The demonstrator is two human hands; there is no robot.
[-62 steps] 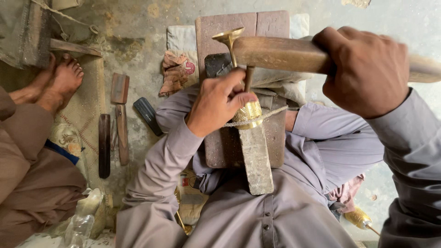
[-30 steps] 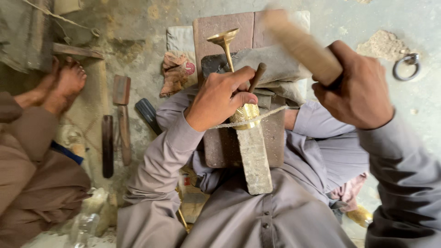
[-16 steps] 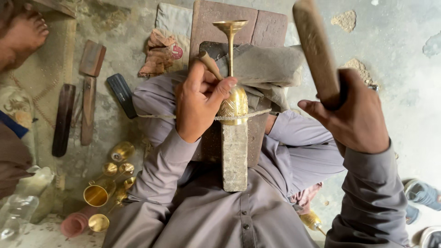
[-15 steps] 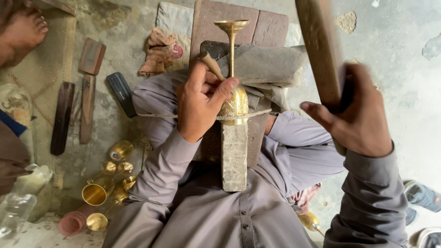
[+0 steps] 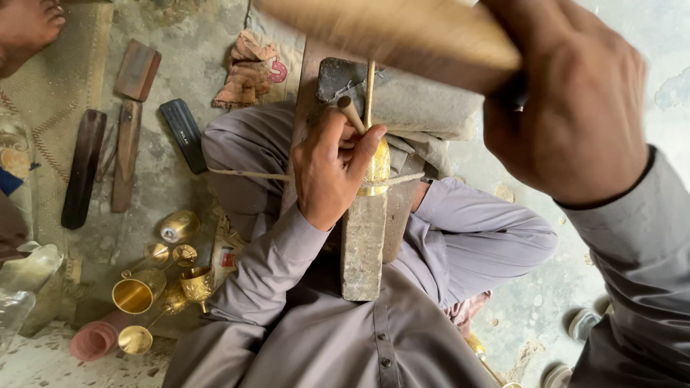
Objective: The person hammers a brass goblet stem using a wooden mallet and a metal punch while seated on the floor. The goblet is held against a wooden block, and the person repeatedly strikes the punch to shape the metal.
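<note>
My left hand [image 5: 334, 169] is shut on a brass stemmed piece [image 5: 377, 169] and presses it onto the top of a narrow grey block [image 5: 363, 251] that stands between my crossed legs. The same hand also pinches a short wooden punch [image 5: 351, 113] against the brass. The thin stem [image 5: 370, 90] of the piece points away from me over a grey stone slab [image 5: 424, 100]. My right hand [image 5: 568, 108] is raised close to the camera. It grips a thick wooden club [image 5: 402, 36], blurred, lying across the top of the view above the brass.
Several brass cups [image 5: 136, 294] and a pink cup [image 5: 93, 341] lie on the floor at lower left. Dark wooden tools [image 5: 83, 169], a black bar [image 5: 183, 133] and a rag [image 5: 248, 65] lie at upper left. Another person's bare foot [image 5: 25, 25] shows in the corner.
My right hand has swung the club from upright at the right to lying across the top, nearer the camera. My left hand keeps its hold on the brass piece.
</note>
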